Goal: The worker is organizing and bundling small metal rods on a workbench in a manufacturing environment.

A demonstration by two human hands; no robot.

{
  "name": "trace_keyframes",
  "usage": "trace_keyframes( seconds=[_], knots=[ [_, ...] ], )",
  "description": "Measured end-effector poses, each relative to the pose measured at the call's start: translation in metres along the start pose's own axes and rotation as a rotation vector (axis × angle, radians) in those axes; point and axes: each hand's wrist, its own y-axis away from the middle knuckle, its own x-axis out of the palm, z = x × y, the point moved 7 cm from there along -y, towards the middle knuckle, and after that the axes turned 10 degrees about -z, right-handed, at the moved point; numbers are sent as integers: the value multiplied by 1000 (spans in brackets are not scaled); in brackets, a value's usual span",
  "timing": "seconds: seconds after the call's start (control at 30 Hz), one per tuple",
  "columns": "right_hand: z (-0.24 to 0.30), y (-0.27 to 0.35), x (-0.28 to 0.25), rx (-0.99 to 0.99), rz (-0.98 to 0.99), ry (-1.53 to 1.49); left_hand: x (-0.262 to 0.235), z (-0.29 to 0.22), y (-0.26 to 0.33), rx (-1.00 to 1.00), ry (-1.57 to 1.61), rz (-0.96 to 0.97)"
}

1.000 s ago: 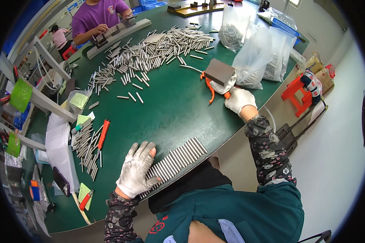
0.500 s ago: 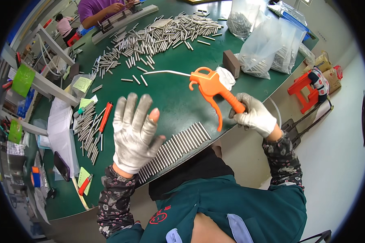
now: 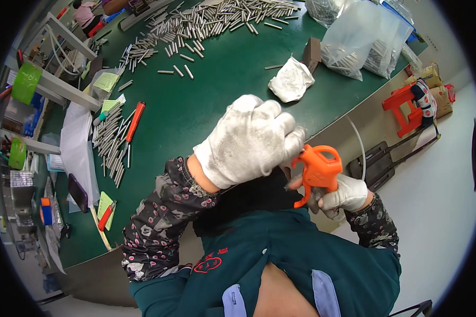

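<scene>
My right hand (image 3: 348, 194), in a white glove with bare fingertips, grips an orange air blow gun (image 3: 322, 168) over the table's near right edge. No nozzle shows; my left hand is right beside the gun's front end. That gloved left hand (image 3: 254, 140) is closed, its back up and its fingers curled under. Whatever it holds, if anything, is hidden. Its glove and forearm cover the place on the near table edge where a row of metal pins lay. A crumpled white cloth (image 3: 292, 80) lies beyond my left hand, against a brown block (image 3: 312, 55).
Loose metal pins (image 3: 211, 24) are heaped at the back of the green table (image 3: 158, 116). Clear bags of pins (image 3: 349, 50) stand far right. On the left are more pins (image 3: 111, 140), a red cutter knife (image 3: 136, 121) and a phone (image 3: 78, 193). An orange stool (image 3: 402, 108) stands beyond the edge.
My left hand has gone from spread fingers to closed and moved right, over the near edge. My right hand has drawn the blow gun down toward me. The pin row is now covered.
</scene>
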Motion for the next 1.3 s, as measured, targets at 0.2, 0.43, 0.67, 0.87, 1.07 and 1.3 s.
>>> trace_keyframes(
  seconds=[0.2, 0.43, 0.67, 0.87, 1.07, 1.3],
  knots=[
    [-23, 32, -56, 3, -330, 68, 6, 49, 45, -131, 368, -32],
    [-53, 45, -69, -134, -458, 476, 71, 22, 84, -55, 396, 477],
    [-67, 52, -76, -71, -547, 641, 73, 20, 84, -44, 354, 481],
    [-62, 49, -67, -163, -553, 600, 72, 21, 84, -69, 401, 478],
    [-67, 42, -56, -123, -456, 679, 73, 20, 83, -74, 428, 450],
    [-59, 35, -49, -125, -457, 706, 70, 22, 83, -98, 499, 374]
  ],
)
